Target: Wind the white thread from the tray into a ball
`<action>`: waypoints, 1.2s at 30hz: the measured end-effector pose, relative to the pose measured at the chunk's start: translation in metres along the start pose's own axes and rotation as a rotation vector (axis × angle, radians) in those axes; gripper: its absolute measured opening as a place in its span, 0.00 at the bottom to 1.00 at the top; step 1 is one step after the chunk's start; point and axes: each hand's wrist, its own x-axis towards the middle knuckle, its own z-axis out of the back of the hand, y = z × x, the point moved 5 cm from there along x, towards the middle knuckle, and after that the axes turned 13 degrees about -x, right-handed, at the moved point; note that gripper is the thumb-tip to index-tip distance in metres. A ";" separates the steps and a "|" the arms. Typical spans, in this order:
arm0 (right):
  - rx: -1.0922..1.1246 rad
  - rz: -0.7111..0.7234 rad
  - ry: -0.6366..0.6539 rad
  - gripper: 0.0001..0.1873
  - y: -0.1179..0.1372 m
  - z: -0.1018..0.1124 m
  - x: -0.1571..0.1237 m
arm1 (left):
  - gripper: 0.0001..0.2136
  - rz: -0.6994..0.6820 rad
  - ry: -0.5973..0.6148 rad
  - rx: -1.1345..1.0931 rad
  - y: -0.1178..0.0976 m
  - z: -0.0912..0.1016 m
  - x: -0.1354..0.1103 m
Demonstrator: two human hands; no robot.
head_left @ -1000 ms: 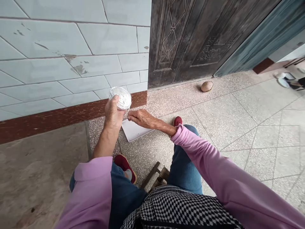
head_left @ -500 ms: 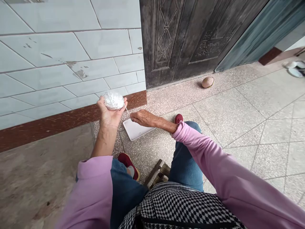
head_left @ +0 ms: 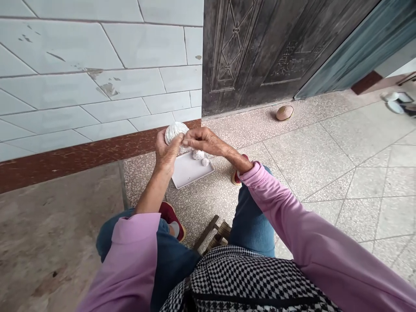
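My left hand (head_left: 165, 151) is wrapped round a white ball of wound thread (head_left: 174, 130), held up in front of the wall's red skirting. My right hand (head_left: 203, 139) has come up against the ball from the right, its fingertips pinched on the ball's side; whether they hold a thread end I cannot make out. Below the hands a white flat tray (head_left: 186, 171) lies on the floor with two small whitish balls (head_left: 199, 155) at its far edge.
A tiled wall (head_left: 97, 86) stands to the left and a dark metal door (head_left: 260, 47) ahead. A small round brown object (head_left: 284, 112) lies by the door. A low wooden stool (head_left: 214, 236) shows between my knees. Red shoes (head_left: 170, 216) rest on the speckled floor.
My right hand rose from above the tray to the ball in my left hand. The left hand turned the ball and shifted right. Two small balls on the tray came into sight.
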 end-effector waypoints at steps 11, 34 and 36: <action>0.034 -0.089 -0.233 0.39 -0.004 0.043 -0.004 | 0.42 0.269 0.298 -0.008 0.000 -0.033 -0.031; -0.075 -0.179 -0.325 0.16 -0.028 0.021 0.007 | 0.34 0.171 0.201 -0.311 -0.034 -0.040 -0.004; -0.237 -0.232 -0.301 0.16 -0.028 0.015 0.005 | 0.32 0.146 0.167 -0.327 -0.029 -0.038 -0.001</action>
